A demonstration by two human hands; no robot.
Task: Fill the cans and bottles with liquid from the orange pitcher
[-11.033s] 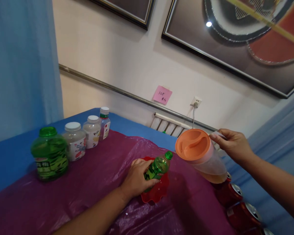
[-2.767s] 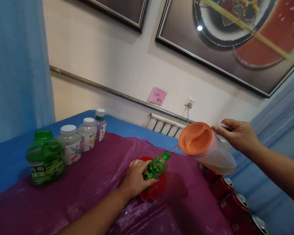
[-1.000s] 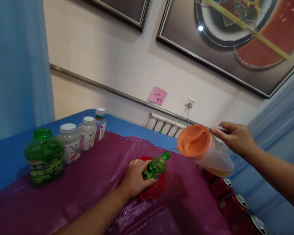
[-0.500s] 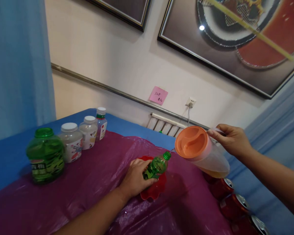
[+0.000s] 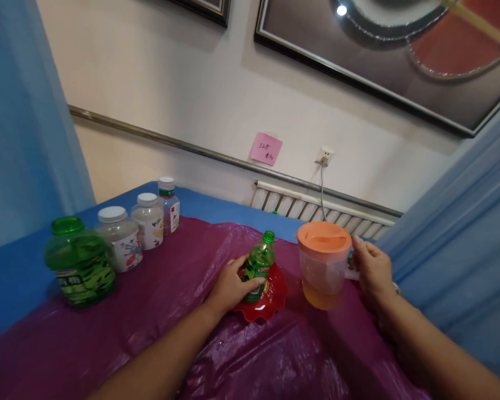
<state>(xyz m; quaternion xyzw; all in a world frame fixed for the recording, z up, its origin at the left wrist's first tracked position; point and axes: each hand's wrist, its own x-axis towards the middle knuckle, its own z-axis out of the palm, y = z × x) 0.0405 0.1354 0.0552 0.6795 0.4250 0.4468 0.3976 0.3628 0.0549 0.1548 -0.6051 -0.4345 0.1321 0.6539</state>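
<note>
My left hand (image 5: 229,286) grips a small green bottle (image 5: 259,264) that stands nearly upright in a red scalloped dish (image 5: 270,303) on the purple plastic sheet (image 5: 170,328). To its right a clear pitcher (image 5: 323,266) with an orange lid stands upright on the sheet, with a little amber liquid at its bottom. My right hand (image 5: 369,272) is closed around the pitcher's handle on its right side.
At the left stand a large green jar (image 5: 79,261), two white-lidded jars (image 5: 120,236) and a small bottle (image 5: 168,203) in a row. The blue table edge (image 5: 233,211) runs along the wall with a radiator. Blue curtains hang at left and right.
The pitcher has come down from its tilted position above the bottle and now stands upright on the sheet. The green bottle has been tipped up from its slant to nearly upright.
</note>
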